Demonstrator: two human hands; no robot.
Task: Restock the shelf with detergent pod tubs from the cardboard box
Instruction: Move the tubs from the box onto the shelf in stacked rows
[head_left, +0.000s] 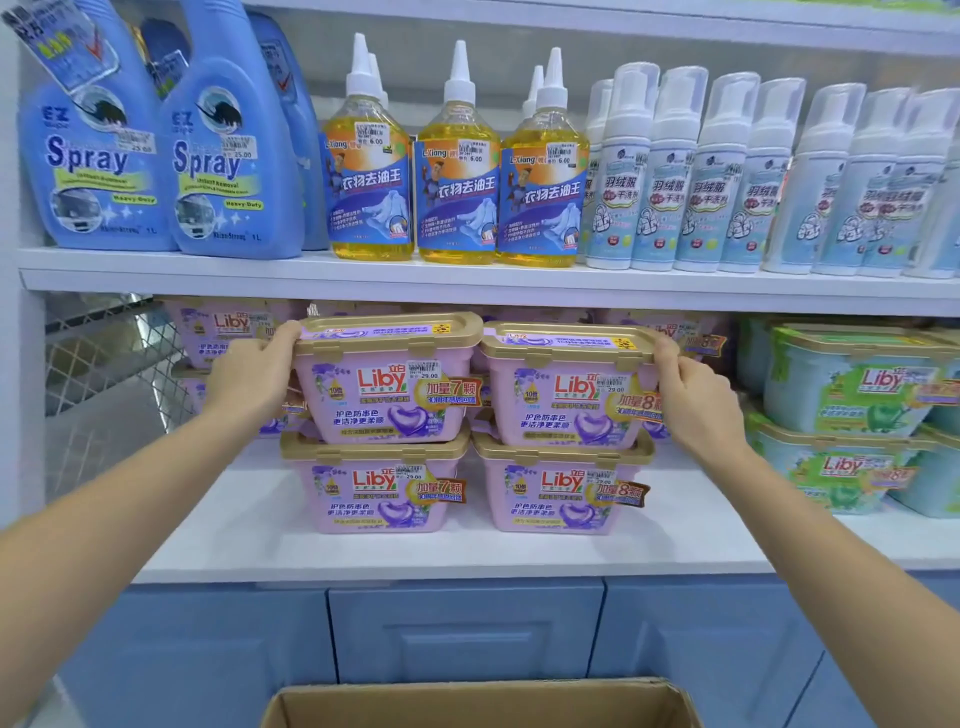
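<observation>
Although four purple tubs already stand two-high near the front of the shelf (218, 540), with more purple ones behind them, the restocking looks well along rather than finished. Only the rim of the cardboard box (478, 701) shows, so what remains inside cannot be told.

At the left, the left hand (254, 374) grips the outer end of the upper left tub (389, 384), thumb on the gold lid's rim and the other fingers curled round the far side. That tub rests on the lower left tub (374, 488). Just beside it, the upper right tub (566, 389) sits on the lower right tub (561, 488). The right hand (696, 395) grips its outer end, thumb on the lid edge, fingers wrapped behind. Both top tubs lie between the two hands, probably being squared up. Further right, green tubs (852, 384) fill the shelf.
</observation>
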